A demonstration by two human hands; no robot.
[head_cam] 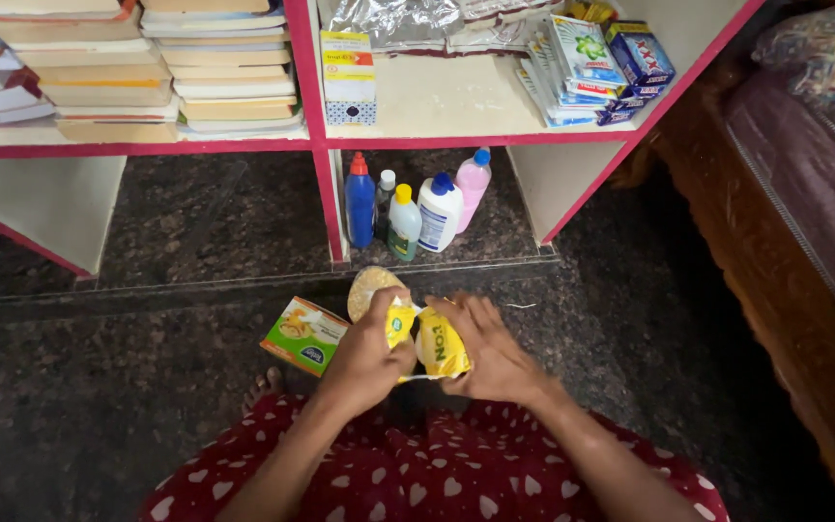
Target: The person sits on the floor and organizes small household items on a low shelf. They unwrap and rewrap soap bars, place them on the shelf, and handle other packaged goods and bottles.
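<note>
While both hands meet low over the floor, the left hand and right hand pinch a yellow packet between their fingers, its long axis running left-right; a green box lies just left.

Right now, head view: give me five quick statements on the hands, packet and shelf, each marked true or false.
1. Both hands, left and right, hold the yellow packet. True.
2. A green and yellow box lies on the floor beside the left hand. True.
3. The bottles stand on the upper shelf. False: they stand on the dark floor under the shelf.
4. The books are stacked in the shelf's left compartment. True.
5. The right hand rests on a bottle. False: it grips the packet.
</note>
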